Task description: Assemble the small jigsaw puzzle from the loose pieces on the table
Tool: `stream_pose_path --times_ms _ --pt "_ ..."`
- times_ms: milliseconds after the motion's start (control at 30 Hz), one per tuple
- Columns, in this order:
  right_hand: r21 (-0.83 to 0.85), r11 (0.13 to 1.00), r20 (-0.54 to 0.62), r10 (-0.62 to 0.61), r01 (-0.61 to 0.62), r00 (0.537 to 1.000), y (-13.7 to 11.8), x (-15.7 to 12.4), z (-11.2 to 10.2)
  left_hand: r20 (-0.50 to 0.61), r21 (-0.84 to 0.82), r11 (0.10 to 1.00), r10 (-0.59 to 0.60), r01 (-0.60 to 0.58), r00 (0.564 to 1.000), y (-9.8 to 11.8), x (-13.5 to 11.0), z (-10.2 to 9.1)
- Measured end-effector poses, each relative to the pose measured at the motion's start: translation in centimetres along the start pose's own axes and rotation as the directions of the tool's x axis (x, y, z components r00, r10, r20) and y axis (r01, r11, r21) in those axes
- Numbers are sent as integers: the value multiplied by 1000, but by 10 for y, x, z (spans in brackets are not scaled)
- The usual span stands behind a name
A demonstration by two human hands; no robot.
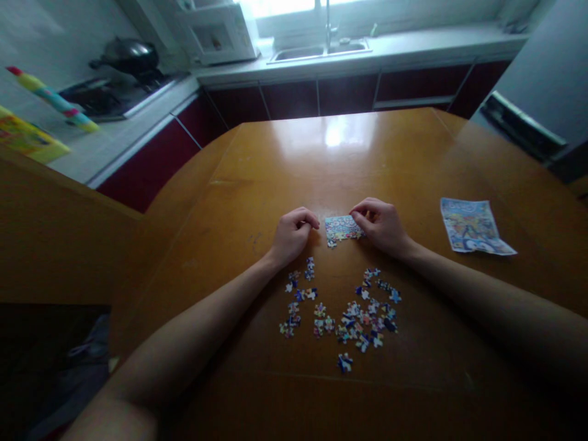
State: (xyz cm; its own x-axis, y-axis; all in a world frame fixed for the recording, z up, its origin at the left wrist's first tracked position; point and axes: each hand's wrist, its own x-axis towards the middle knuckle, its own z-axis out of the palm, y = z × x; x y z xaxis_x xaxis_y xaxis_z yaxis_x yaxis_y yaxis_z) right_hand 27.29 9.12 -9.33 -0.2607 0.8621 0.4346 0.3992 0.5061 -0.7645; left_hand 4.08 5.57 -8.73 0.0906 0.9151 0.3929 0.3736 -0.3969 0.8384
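Observation:
A small, partly assembled jigsaw puzzle (341, 227) lies flat on the wooden table, its lower edge uneven. At its right side is my right hand (380, 225), thumb and forefinger closed on the puzzle's edge and covering part of it. My left hand (294, 233) rests just left of the puzzle, apart from it, with its fingers curled in and nothing visible in them. Nearer to me, between my forearms, loose puzzle pieces (362, 324) form a pile, with a looser group of pieces (294, 318) to the left. One separate piece (344, 362) lies closest to me.
A creased picture sheet (471, 226) lies on the table (257, 171) to the right. Beyond the table run a counter with a sink (321, 52), a microwave (220, 33) and a stove bearing a wok (131, 55). Yellow packaging (32, 136) stands at the left.

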Motion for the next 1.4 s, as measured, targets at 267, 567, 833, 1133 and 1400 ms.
stream_pose_path --times_ms 267,567,833,1133,1400 --pt "17 1000 -6 -14 14 1000 -2 1 -1 5 3 1000 -2 2 1000 -1 -1 0" --pt "14 1000 1 -15 15 1000 -1 0 -1 21 -2 1000 30 -30 999 1 -2 1" --pt "10 1000 4 -16 16 1000 -1 1 -1 95 62 994 81 -88 992 2 -5 2" --pt "-32 992 11 -118 118 993 -2 -1 -1 109 60 995 76 -83 991 1 -4 1" --pt "69 918 572 -357 391 738 -52 -18 -23 91 60 994 88 -94 992 3 -4 1"
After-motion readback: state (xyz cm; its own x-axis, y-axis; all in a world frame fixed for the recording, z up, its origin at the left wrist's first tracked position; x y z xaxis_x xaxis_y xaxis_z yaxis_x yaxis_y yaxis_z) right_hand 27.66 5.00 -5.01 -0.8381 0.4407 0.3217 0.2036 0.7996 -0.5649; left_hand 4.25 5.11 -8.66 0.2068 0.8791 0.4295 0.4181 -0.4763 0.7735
